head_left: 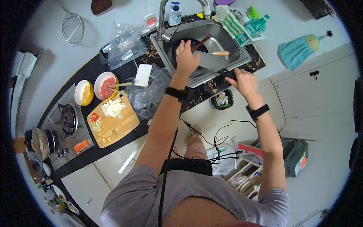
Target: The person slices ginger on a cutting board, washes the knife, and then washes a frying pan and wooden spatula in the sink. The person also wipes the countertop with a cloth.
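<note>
My right hand (246, 82) grips the black handle (227, 73) of a kitchen knife over the sink's near rim. Its broad metal blade (208, 61) points left across the stainless steel sink (235, 37). At the blade's far end is my left hand (187, 58), fingers somewhat apart; whether it touches the blade is hard to see. Beneath that hand a dark round pan (177, 46) lies in the basin, partly hidden. A brown handle (202, 42) slants up from the pan. A light wooden handle (221, 53) lies to its right. The faucet (161, 22) arches above.
A wooden cutting board (130, 122) holds white slices and chopped red and pale bits. Beside it stand bowls of raw meat (97, 78) and yellowish pieces (79, 88). Plastic bags (144, 96) lie left of the sink. Cables (217, 142) hang before me, near a waste bin (212, 103).
</note>
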Available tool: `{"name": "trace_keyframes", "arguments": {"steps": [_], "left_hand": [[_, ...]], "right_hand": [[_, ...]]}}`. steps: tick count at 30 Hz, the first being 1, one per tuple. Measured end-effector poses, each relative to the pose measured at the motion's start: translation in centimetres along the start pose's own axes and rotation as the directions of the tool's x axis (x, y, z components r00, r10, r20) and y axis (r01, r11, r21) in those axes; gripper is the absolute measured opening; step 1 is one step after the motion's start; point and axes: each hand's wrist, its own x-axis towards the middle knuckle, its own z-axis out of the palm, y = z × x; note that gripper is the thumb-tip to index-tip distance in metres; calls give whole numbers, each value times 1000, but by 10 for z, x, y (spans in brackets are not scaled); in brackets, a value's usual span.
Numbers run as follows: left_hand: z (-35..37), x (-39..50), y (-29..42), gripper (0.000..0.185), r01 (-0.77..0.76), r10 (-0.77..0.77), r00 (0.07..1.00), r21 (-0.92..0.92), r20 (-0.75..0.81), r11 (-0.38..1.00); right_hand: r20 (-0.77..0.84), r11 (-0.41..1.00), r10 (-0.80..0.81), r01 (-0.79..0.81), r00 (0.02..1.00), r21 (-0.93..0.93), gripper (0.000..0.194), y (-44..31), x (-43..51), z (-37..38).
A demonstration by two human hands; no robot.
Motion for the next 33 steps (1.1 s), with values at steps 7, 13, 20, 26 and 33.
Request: {"name": "trace_keyframes", "arguments": {"steps": [7,13,20,26,33], "left_hand": [[63,121,-72,76,137,-126,991,404,-53,905],[55,147,-87,54,234,-288,955,427,66,873],[65,100,-35,30,-168,178,887,-61,426,984],[81,101,-46,35,20,-14,882,-9,471,1000],[57,82,-78,40,266,-411,904,599,116,755]], "right_hand": [[-50,967,-247,249,968,53,41,56,109,50],[14,921,-382,380,924,82,46,81,173,81],[41,860,-495,482,868,168,46,88,209,98],[70,831,-543,523,837,189,49,108,207,103],[486,855,-243,-52,839,517,54,157,179,122]]}}
